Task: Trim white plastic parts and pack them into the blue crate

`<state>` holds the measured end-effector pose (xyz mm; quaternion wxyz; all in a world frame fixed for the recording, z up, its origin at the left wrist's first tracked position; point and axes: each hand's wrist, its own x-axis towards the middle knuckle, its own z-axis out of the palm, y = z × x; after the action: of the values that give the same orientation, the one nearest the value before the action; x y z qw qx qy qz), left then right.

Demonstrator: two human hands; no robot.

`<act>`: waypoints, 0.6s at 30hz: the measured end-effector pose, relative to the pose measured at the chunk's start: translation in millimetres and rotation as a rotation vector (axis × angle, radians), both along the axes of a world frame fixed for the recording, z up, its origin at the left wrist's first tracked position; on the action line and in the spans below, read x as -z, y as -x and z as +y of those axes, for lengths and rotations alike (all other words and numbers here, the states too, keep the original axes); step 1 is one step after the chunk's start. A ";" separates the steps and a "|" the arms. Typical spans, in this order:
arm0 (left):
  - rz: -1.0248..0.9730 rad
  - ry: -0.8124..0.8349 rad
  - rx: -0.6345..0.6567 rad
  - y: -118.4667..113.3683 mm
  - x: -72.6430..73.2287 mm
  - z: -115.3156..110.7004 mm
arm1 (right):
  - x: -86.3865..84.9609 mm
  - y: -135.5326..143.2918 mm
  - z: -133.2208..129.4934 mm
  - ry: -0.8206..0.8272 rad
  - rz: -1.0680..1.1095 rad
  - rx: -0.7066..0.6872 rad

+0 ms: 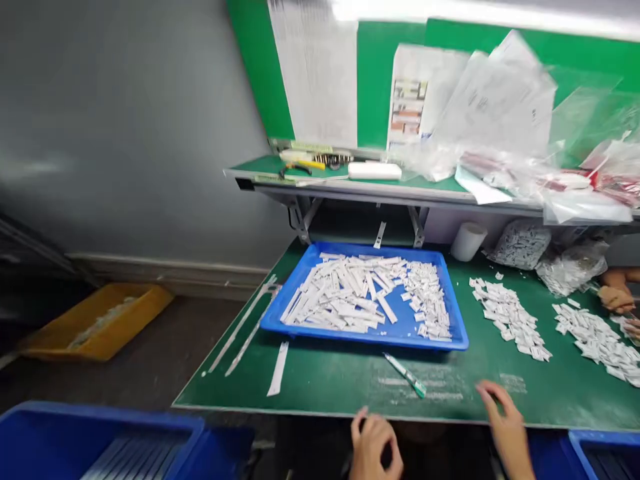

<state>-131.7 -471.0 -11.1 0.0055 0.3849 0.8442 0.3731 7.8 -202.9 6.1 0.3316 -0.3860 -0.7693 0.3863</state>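
Note:
My left hand [374,445] is at the bottom edge of the view, in front of the table edge. Its fingers curl inward around a small gap, and I see nothing in them. Farther right, my right hand [506,427] reaches over the table edge with thumb and forefinger bent into a loop. Nothing shows between those fingertips. A pen [405,375] with a green end lies on the green table between and beyond the hands. Behind it sits a blue tray [350,337] holding many white strips [335,293] and smaller white pieces [427,300].
Piles of white pieces [510,320] lie at the right, near another person's hand [616,299]. A white roll [468,241] and filled plastic bags [523,245] stand behind. A shelf [425,190] overhangs the back. Blue bins [165,420] flank the table, and a yellow bin [145,313] is on the floor.

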 end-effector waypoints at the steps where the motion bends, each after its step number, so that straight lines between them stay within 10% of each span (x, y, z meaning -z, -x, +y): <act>1: -0.004 0.005 -0.016 15.8 -8.2 -16.0 | -14.9 38.9 -16.4 -0.024 -0.002 -0.125; 5: 0.025 -0.036 -0.107 76.1 -36.6 -58.0 | -52.8 167.5 -27.1 -0.170 -0.112 -0.440; 10: -0.125 -0.036 -0.102 119.2 -96.5 -32.2 | -40.1 277.0 10.8 -0.189 -0.439 -0.492; 15: -1.011 -0.070 0.709 96.1 -232.9 16.9 | -12.7 313.7 38.5 -0.195 -0.619 -0.368; 18: -1.201 -0.154 0.927 57.1 -283.3 31.9 | -12.4 316.7 54.5 -0.251 -0.676 -0.359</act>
<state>-188.8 -439.2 272.2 0.5931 0.4300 0.4198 0.5359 -308.9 -148.4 18.5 0.0319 -0.3071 -0.9315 0.1923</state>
